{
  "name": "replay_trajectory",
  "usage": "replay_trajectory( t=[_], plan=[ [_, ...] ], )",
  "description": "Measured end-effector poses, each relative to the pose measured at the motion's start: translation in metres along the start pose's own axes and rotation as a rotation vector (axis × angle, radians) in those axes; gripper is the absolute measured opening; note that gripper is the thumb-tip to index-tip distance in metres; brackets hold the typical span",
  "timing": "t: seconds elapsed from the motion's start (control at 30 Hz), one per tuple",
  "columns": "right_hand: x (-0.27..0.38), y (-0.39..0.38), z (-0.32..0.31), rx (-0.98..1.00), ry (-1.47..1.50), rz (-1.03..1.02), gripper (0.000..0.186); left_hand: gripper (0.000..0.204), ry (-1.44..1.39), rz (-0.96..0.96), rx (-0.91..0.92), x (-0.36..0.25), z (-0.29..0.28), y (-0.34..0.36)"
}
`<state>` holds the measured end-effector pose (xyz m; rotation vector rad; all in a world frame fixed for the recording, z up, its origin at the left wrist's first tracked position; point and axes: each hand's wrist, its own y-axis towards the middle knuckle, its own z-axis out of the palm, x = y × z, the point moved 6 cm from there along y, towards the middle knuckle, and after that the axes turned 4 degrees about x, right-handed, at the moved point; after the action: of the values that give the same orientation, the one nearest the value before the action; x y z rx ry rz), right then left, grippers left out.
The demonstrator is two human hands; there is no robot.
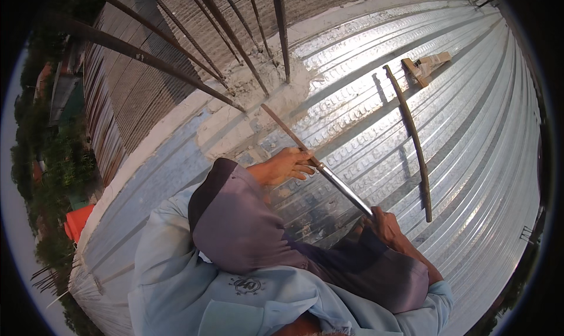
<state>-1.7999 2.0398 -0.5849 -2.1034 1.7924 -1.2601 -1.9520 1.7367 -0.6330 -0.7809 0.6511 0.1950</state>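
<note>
A long thin bar crosses in front of me; its far part is a rust-brown rod (282,123) and its near part a shiny silver tube (345,189). Wrapped round the tube's near end is my right hand (386,227). My left hand (286,166) lies at the place where rod and tube meet, with its fingers stretched and apart against the bar. The rod's far tip lies over a patch of rough concrete (235,130), near the base of several upright steel bars (222,24). My bent knees partly cover the sheet below.
Ribbed, shiny metal sheeting (470,142) spreads under me and to the right. On it lie a long dark stick (415,139) and a wooden block (417,73). A concrete edge (141,151) runs along the left, with corrugated roofing (126,83) and a red object (78,221) beyond.
</note>
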Motion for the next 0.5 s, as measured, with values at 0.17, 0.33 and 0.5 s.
replay_trajectory(
  t=[0.17,0.33,0.5],
  plan=[
    [-0.044,-0.020,0.053,-0.167,0.261,0.139,0.017,0.052,0.796,0.162,-0.113,-0.019,-0.032,0.006],
    [-0.092,-0.025,0.074,-0.243,0.259,0.169,0.022,0.048,0.539,0.174,-0.638,-0.003,-0.107,-0.052],
    [-0.105,-0.029,0.076,-0.249,0.275,0.173,0.023,0.043,0.186,0.035,-0.828,0.046,-0.129,-0.077]
  ],
)
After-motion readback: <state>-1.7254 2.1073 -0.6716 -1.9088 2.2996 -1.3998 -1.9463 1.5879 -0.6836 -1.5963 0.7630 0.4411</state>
